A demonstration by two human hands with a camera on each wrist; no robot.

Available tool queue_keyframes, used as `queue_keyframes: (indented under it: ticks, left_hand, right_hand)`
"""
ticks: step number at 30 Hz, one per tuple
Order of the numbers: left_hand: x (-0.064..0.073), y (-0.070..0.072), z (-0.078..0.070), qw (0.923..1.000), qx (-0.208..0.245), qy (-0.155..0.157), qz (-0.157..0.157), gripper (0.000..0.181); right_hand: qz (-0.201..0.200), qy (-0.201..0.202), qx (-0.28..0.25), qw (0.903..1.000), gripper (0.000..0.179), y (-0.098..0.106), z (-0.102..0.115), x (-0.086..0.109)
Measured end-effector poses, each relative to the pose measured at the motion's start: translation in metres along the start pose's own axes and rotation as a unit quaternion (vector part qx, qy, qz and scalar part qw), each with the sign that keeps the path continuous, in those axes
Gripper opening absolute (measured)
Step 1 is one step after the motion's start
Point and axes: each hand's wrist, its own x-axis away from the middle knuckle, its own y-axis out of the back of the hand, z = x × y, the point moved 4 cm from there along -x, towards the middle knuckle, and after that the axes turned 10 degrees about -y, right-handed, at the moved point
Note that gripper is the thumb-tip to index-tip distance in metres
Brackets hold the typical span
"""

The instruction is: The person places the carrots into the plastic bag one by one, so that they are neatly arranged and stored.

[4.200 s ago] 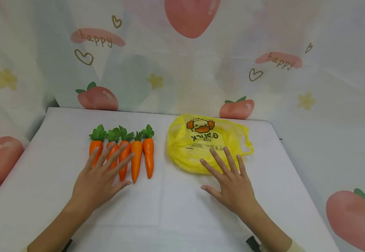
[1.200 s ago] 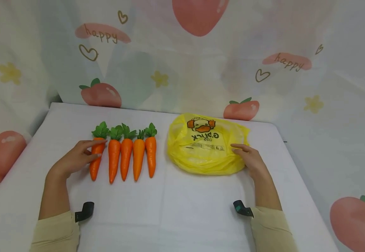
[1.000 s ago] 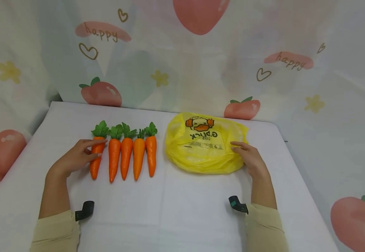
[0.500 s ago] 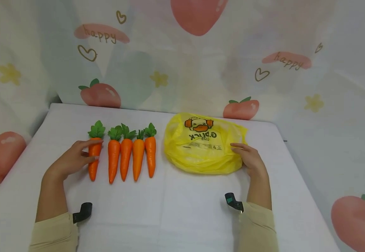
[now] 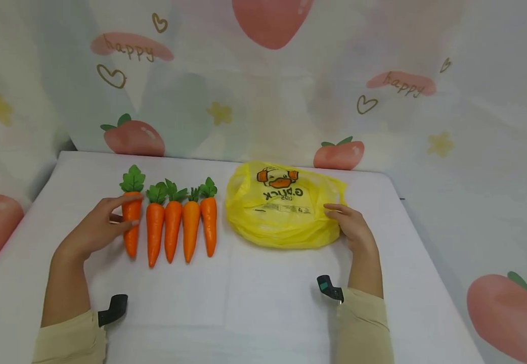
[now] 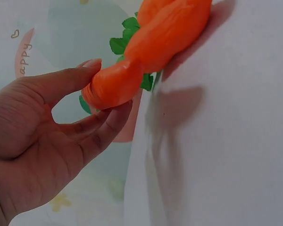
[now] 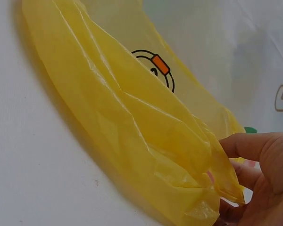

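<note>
In the head view my left hand point(image 5: 94, 227) pinches the leftmost orange carrot point(image 5: 131, 215) across its body, thumb on the near side. The left wrist view shows this carrot point(image 6: 115, 84) between thumb and fingertips, its shadow falling apart from it on the white surface. Several more carrots point(image 5: 172, 230) with green leafy tops lie in a row just right of it. My right hand point(image 5: 353, 227) holds the right edge of a yellow plastic bag point(image 5: 286, 227) printed with a duck. In the right wrist view, the bag's crumpled edge point(image 7: 226, 179) sits between thumb and fingers.
A white-covered table point(image 5: 263, 308) bears everything. Behind it hangs a backdrop point(image 5: 263, 91) printed with strawberries, hearts and flowers. Black wrist cameras point(image 5: 114, 309) stick out from both beige sleeves point(image 5: 364, 323) over the near part of the table.
Both hands, earlier spread over the carrots and bag, now grip the leftmost carrot and the bag's right edge. Over the last half second that carrot has shifted slightly up and away.
</note>
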Motion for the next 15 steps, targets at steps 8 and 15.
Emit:
queue_keyframes:
  ticks: [8, 15]
  left_hand:
    - [-0.001, -0.002, -0.019, 0.9999, 0.003, -0.012, -0.004, 0.06]
    - [-0.004, -0.006, -0.037, 0.9998, 0.016, -0.014, 0.003, 0.06]
  right_hand:
    - [0.004, -0.009, -0.004, 0.9999, 0.046, 0.0, -0.001, 0.0]
    - [0.008, -0.004, 0.001, 1.0, 0.047, 0.004, 0.0, -0.002]
